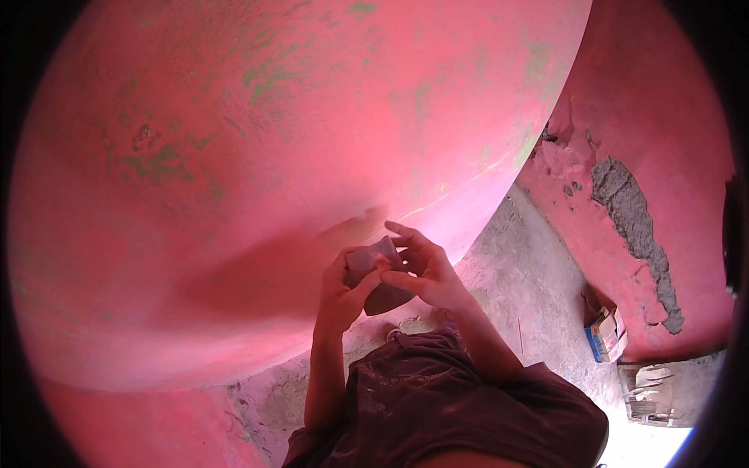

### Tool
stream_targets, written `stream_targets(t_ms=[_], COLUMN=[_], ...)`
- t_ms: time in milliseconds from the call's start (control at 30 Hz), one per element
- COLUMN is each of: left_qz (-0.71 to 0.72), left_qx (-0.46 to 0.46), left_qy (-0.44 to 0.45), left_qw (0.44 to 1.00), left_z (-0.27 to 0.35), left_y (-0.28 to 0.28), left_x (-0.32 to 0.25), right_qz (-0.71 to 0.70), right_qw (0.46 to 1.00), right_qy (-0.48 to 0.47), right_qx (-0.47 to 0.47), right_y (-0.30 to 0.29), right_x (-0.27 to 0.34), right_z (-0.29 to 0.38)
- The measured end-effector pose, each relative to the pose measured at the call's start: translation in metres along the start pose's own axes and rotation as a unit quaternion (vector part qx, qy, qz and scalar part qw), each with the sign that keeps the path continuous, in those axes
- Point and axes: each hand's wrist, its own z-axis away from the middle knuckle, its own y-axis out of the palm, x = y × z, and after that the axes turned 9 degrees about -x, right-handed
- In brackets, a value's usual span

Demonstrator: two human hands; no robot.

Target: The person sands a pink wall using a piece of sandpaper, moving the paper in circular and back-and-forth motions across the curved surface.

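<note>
A dark, thin, flexible sheet, perhaps sandpaper [389, 297], is bent between my two hands. My left hand [348, 284] grips its left side, with the thumb on its face. On the other side, my right hand [424, 269] pinches it near the thumb, with the other fingers spread behind and above. Just beyond the hands curves a large pink-red surface [327, 146] with green patches and a pale line; a shadow falls on it left of my hands.
At the right, a pink wall [673, 175] has a long grey patch of bare, rough material. A blue and white cardboard box [607, 336] lies at its foot on the dusty floor [515, 275]. Beyond it is a torn, worn panel [673, 389].
</note>
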Motion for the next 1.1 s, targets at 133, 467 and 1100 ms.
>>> stream_targets(t_ms=[133,467,1100], left_qz=[-0.117,0.136,-0.596], left_qx=[-0.057,0.147,-0.036], left_qy=[0.011,-0.029,0.225], left_qw=[0.991,0.979,0.77], left_z=[0.0,-0.003,-0.041], left_y=[0.001,-0.017,-0.026], left_x=[0.002,-0.04,-0.116], right_qz=[-0.037,-0.075,0.006], right_qw=[0.999,0.992,0.942], right_qy=[0.002,-0.061,-0.274], right_qx=[0.016,0.085,-0.193], right_y=[-0.002,-0.009,0.014], right_x=[-0.009,0.023,0.054], right_z=[-0.001,-0.012,-0.061])
